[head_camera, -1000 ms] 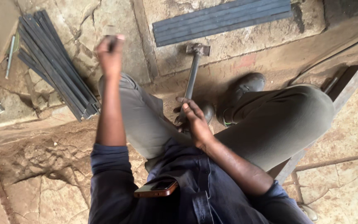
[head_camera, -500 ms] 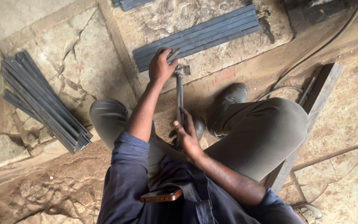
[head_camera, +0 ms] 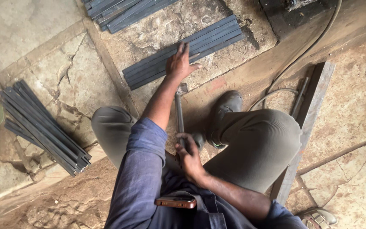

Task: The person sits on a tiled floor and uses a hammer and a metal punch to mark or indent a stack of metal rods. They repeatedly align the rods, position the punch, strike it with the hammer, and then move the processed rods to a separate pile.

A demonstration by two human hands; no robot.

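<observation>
head view: the left hand [head_camera: 181, 64] lay spread, palm down, on the flat row of dark metal bars [head_camera: 183, 51]. just below that row, the right hand [head_camera: 188, 154] was clenched around the hammer [head_camera: 178, 111], whose head sat near the bars.

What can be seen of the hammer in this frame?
The hammer has a long, slim grey handle that looks like metal and a small dull metal head, partly hidden under the left forearm. It points away from the person, between the knees, head near the row of flat dark strips. The right hand grips the handle's lower end; the left hand rests on the strips instead.
</observation>
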